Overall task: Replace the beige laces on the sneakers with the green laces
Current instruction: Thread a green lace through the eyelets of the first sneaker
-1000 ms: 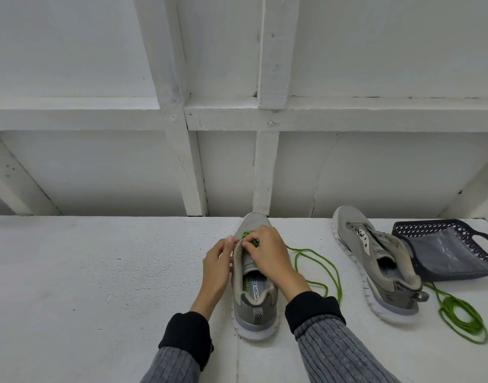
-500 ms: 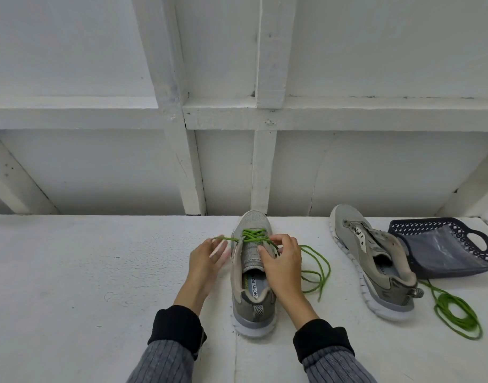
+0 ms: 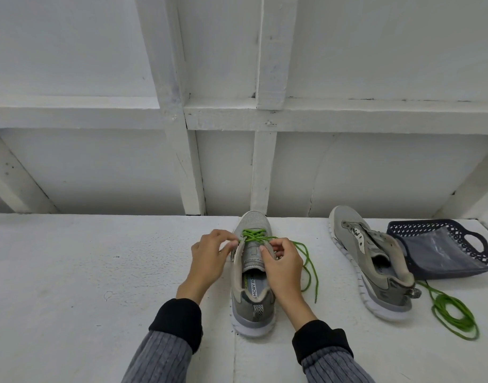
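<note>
The left hand [image 3: 209, 258] is pinching the green lace [image 3: 253, 236] at the near sneaker [image 3: 252, 275]'s left eyelet edge, while the right hand [image 3: 282, 261] is curling its fingers around the lace on the right side. The lace's loose end is trailing right across the white surface [image 3: 71, 286]. Further right, the second sneaker [image 3: 369, 264] is lying unlaced, touching a dark basket [image 3: 441, 250], with a coiled green lace [image 3: 455, 316] just beside its heel.

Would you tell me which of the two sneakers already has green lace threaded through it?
The sneaker between the hands; the right-hand sneaker has none in its eyelets.
</note>
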`<state>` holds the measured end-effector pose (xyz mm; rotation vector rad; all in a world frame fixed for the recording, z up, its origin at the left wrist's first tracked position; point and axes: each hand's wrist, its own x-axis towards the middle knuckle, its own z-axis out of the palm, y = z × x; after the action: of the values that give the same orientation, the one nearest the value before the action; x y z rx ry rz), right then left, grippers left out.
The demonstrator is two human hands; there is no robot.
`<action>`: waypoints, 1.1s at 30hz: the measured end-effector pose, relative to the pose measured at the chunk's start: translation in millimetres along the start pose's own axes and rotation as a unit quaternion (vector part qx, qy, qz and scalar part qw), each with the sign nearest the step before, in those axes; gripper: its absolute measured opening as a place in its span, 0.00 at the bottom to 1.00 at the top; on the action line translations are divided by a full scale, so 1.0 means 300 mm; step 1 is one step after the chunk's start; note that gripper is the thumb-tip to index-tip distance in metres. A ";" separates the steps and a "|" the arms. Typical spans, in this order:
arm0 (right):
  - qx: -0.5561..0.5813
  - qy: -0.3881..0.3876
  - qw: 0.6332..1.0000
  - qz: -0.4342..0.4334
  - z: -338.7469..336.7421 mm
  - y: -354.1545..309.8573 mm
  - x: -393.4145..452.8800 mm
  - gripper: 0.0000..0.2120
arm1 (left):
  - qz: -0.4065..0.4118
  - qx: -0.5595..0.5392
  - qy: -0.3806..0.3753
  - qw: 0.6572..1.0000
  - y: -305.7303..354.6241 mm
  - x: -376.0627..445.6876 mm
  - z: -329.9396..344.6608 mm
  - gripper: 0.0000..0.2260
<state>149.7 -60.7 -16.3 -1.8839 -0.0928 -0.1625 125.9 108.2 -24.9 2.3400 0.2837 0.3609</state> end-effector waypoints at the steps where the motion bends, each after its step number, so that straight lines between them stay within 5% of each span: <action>1: 0.001 0.001 1.000 -0.002 0.000 0.000 0.000 0.07 | -0.005 0.018 0.001 1.000 0.008 -0.001 0.006 0.06; 4: 0.003 0.000 1.000 -0.002 0.001 0.003 0.000 0.07 | -0.028 0.023 0.055 0.998 0.012 -0.010 0.014 0.07; 8: 0.012 0.011 1.000 0.008 0.001 0.011 0.003 0.06 | -0.165 -0.162 0.178 0.956 -0.009 -0.041 0.000 0.07; 11: 0.014 0.009 1.000 0.008 0.004 0.011 0.002 0.06 | -0.230 -0.095 0.210 0.946 -0.070 -0.062 -0.020 0.09; 20: 0.020 0.011 1.000 0.007 0.004 0.009 0.002 0.07 | 0.074 0.030 0.037 0.996 0.032 -0.013 0.020 0.09; 26: 0.019 0.009 1.000 0.003 0.006 0.014 0.003 0.08 | -0.052 -0.095 0.100 0.989 0.019 -0.020 0.025 0.07; 28: 0.019 0.010 1.000 0.005 0.008 0.018 0.004 0.07 | -0.140 -0.224 0.157 0.951 0.010 -0.026 0.017 0.06; 31: 0.019 0.008 1.000 0.002 0.005 0.020 0.004 0.06 | -0.286 -0.360 0.254 0.851 -0.027 -0.030 -0.006 0.05; 33: 0.020 0.008 1.000 0.001 0.002 0.021 0.005 0.06 | -0.316 -0.313 0.285 0.849 -0.049 -0.036 -0.023 0.06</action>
<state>152.2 -62.0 -22.2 -1.8427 -0.0833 -0.1732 112.1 119.7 -32.3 1.3472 1.0224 0.6846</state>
